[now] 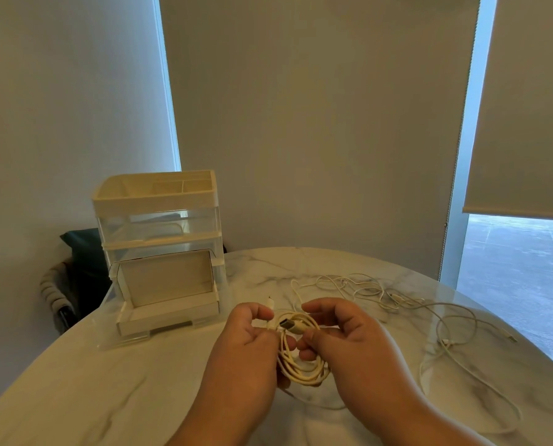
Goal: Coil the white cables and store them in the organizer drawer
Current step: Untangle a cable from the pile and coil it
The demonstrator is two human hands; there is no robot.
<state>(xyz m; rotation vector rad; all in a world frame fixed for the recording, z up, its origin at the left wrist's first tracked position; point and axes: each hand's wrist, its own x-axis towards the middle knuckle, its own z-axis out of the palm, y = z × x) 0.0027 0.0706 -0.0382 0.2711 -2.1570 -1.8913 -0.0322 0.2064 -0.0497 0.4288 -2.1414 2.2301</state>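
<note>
Marble-topped round table (pixel 107 381), blinds drawn behind it, pale daylight in the window gaps. Organizer (pixel 157 201) stands at the table's left rear, with its bottom drawer (pixel 169 312) pulled out toward the person. Both hands hold one white cable coil (pixel 301 365) just above the table at front centre, near the drawer but apart from it. Left hand (pixel 249 336): fingers curled, thumb and forefinger pinching the strand near a free end (pixel 270 300) that pokes up past the knuckles. Right hand (pixel 343 336): fingers curled round the coil's right side, pinching the loops close to the plug (pixel 289 325) lying across the top. The loops look uneven and nothing ties them. Main risk, as I judge it: if either pinch eases on the way to the drawer, the springy cable fans open and the coil is lost. The upstanding free end could also catch the drawer's front wall going in. Loose cables (pixel 365 288) lie tangled on the table to the right. One strand runs from the tangle toward the hands, and I cannot tell whether it joins the coil. If it does, moving the coil would drag the tangle along, possibly off the table's edge.
</note>
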